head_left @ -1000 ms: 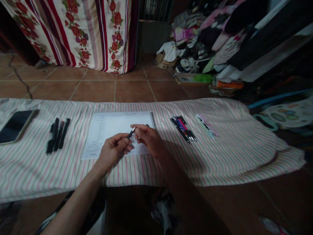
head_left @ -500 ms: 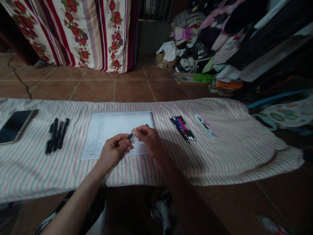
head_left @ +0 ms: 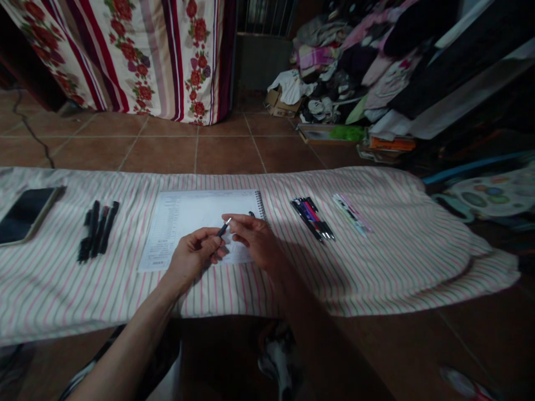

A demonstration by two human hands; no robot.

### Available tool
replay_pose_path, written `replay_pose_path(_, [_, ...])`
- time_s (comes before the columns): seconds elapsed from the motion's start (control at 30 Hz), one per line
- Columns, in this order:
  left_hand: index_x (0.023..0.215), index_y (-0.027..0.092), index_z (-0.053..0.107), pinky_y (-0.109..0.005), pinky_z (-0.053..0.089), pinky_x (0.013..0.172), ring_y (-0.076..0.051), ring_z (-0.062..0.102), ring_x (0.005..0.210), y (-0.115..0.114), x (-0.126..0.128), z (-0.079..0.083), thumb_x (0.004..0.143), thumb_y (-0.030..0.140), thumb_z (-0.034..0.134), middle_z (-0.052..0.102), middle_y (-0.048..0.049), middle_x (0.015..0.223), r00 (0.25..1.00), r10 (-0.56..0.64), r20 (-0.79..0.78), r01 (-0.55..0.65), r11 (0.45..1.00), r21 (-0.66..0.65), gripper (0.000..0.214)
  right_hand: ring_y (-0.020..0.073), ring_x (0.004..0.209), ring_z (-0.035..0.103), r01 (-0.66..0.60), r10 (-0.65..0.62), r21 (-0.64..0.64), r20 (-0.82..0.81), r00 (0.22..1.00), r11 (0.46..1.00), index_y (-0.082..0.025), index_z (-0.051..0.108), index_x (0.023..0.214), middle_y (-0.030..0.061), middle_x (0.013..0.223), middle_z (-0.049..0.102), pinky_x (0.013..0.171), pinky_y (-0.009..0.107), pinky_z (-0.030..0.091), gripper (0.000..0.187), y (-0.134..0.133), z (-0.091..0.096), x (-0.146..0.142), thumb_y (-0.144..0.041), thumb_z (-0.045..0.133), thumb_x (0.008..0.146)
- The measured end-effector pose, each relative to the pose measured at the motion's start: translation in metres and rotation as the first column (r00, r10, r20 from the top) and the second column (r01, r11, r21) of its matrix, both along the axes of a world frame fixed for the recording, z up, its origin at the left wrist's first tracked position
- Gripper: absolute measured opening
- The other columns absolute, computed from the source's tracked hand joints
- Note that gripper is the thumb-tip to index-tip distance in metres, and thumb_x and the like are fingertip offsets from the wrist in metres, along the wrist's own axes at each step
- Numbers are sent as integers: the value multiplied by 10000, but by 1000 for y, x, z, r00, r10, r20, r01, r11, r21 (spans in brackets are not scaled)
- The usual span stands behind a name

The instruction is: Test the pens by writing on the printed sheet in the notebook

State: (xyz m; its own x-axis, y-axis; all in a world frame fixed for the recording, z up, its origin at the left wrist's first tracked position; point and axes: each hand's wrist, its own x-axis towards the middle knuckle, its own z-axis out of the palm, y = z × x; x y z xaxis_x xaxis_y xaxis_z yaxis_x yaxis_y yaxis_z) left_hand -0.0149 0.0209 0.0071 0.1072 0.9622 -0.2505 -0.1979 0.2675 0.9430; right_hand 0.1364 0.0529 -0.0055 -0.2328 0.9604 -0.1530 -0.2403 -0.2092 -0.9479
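My left hand (head_left: pixel 193 253) pinches a dark pen (head_left: pixel 223 229), whose silvery tip points up and to the right. My right hand (head_left: pixel 257 236) is beside that tip, its fingers bent and the forefinger reaching past it. Whether the fingers touch the tip is unclear. A small dark end (head_left: pixel 251 214) shows just behind the right knuckles; the rest is hidden, and I cannot tell whether the hand holds it. Both hands are over a spiral notebook (head_left: pixel 200 206) with a white page up and its coil on the right.
Several black pens (head_left: pixel 98 231) lie left of the notebook, with a phone (head_left: pixel 27 214) further left. To the right are several dark and coloured pens (head_left: pixel 312 218) and some pale pens (head_left: pixel 352 214). A striped cloth (head_left: pixel 397 250) covers the low table. Clothes (head_left: pixel 346 67) are heaped beyond.
My right fingers have shifted and loosened around the pen's upper end, so its silvery tip now shows. My left hand keeps its hold in nearly the same place.
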Motion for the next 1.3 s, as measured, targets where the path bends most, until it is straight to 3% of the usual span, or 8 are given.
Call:
replay_pose_path(0.33, [848, 124, 657, -215, 417, 494, -106, 579, 539, -1, 0, -2, 634, 289, 747, 667, -28, 655, 1000, 23, 10, -23, 1000, 0, 285, 78, 548, 465, 105, -114, 72, 127, 985, 992, -179, 640, 688, -47, 560, 555, 555, 225, 372, 213, 2, 0, -8, -368, 727, 641])
replay_pose_path(0.43, [848, 126, 660, -217, 419, 498, -101, 568, 525, 0, -1, -3, 653, 294, 736, 659, -24, 638, 1000, 9, 7, -9, 1000, 19, 269, 88, 591, 516, 84, -85, 32, 44, 995, 996, -192, 650, 771, -26, 652, 613, 578, 229, 404, 246, 1, 0, -8, -379, 738, 637])
replay_pose_path(0.53, [866, 127, 663, -218, 417, 498, -103, 569, 535, 0, -2, -2, 676, 299, 722, 658, -29, 653, 1000, -17, 16, 16, 999, 34, 263, 108, 724, 573, 5, -6, -12, -71, 997, 1000, -234, 684, 945, 15, 884, 666, 625, 234, 431, 324, -1, 3, -6, -408, 715, 674])
replay_pose_path(0.6, [872, 128, 664, -216, 412, 493, -109, 577, 553, 0, -3, -1, 682, 297, 718, 655, -32, 678, 999, -33, 32, 31, 999, 43, 261, 112, 766, 574, -22, 18, -37, -101, 995, 999, -248, 704, 955, 21, 935, 664, 633, 230, 431, 319, -2, 5, -4, -410, 711, 680])
replay_pose_path(0.77, [880, 122, 660, -219, 409, 486, -113, 576, 560, 0, -4, 0, 692, 300, 712, 649, -38, 696, 997, -56, 44, 55, 998, 37, 264, 89, 683, 537, 3, -11, -74, -103, 995, 997, -246, 736, 853, -4, 790, 655, 636, 231, 417, 240, -1, 1, -5, -386, 730, 658])
replay_pose_path(1.0, [881, 119, 654, -221, 408, 489, -115, 573, 560, 0, -4, -1, 700, 307, 709, 652, -41, 689, 998, -56, 27, 54, 997, 47, 267, 77, 602, 486, 41, -42, 61, 11, 999, 997, -202, 709, 802, -28, 658, 618, 616, 231, 395, 211, 2, -4, -8, -369, 716, 674])
replay_pose_path(1.17, [877, 118, 662, -224, 411, 498, -116, 573, 563, -2, -3, 1, 705, 298, 706, 656, -46, 691, 997, -67, 27, 66, 997, 38, 253, 83, 585, 484, 59, -61, 64, 32, 998, 996, -186, 681, 747, -27, 633, 614, 594, 232, 393, 199, 0, 2, -8, -357, 723, 654])
replay_pose_path(1.3, [853, 117, 666, -225, 408, 492, -119, 572, 560, -2, -3, 3, 701, 294, 710, 653, -47, 688, 996, -76, 49, 74, 997, 27, 237, 88, 595, 492, 22, -23, 38, 27, 999, 999, -197, 716, 820, -20, 657, 621, 606, 242, 398, 227, -1, 1, -7, -370, 708, 672])
